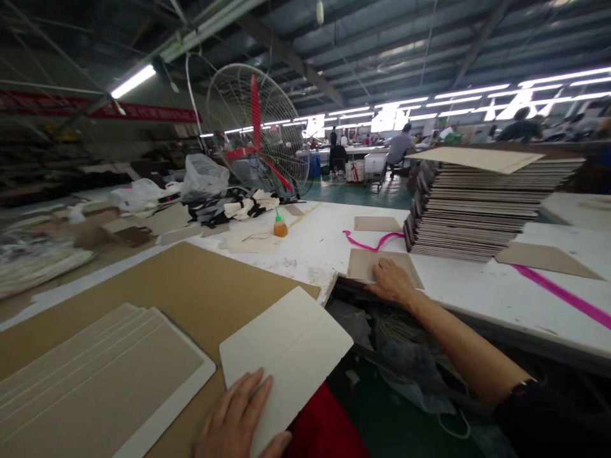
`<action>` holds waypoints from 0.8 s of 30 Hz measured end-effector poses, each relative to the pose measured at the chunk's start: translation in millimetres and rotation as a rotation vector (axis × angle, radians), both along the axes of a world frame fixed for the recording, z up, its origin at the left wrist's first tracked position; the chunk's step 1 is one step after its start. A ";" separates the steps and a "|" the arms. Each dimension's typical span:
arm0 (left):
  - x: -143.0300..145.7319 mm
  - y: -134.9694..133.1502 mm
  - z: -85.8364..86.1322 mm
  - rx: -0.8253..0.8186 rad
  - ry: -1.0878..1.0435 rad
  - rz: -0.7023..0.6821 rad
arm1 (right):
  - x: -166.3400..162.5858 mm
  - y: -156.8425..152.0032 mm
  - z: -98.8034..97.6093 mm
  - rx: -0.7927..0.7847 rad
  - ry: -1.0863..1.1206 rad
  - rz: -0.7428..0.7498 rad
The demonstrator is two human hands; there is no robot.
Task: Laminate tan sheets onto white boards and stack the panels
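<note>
My left hand (238, 416) lies flat with fingers spread on the near edge of a white folded card sheet (286, 350), which rests on a large brown cardboard sheet (191, 286). My right hand (391, 280) reaches out to the white table (477, 292) and rests, fingers curled, on a small grey-brown card piece (365, 262) at the table's edge. A tall stack of grey boards (477, 210) stands just beyond the right hand.
A fanned pile of grey-faced sheets (95, 369) lies at the near left. A pink ribbon (372, 243), a small orange bottle (280, 227), plastic bags (200, 175) and a big fan (260, 130) sit further back. People work in the distance.
</note>
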State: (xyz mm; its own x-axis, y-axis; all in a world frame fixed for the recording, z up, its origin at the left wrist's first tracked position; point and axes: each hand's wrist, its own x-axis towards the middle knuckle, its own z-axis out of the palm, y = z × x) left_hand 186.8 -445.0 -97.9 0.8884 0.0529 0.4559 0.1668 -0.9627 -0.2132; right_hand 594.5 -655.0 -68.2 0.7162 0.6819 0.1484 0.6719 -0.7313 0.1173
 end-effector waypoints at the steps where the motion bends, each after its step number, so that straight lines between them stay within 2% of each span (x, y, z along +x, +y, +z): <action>1: 0.7 -4.3 4.7 -0.005 -0.004 0.012 | 1.8 -0.2 0.4 -0.010 0.001 0.011; 5: 2.6 -15.1 14.1 -0.053 -0.026 0.018 | 10.1 3.6 8.4 -0.063 0.020 0.050; 12: -3.2 -17.6 11.2 -0.125 -0.029 0.018 | 3.8 22.8 14.7 -0.143 -0.001 0.045; 16: -3.9 -21.5 12.7 -0.210 0.011 0.061 | -3.4 23.2 16.2 -0.140 -0.035 0.100; 21: -6.0 -31.5 22.4 -0.359 0.088 0.110 | -20.4 0.2 42.0 -0.010 -0.157 0.168; 24: -6.5 -36.9 29.9 -0.472 0.120 0.121 | -38.8 -22.2 61.7 0.234 -0.286 0.137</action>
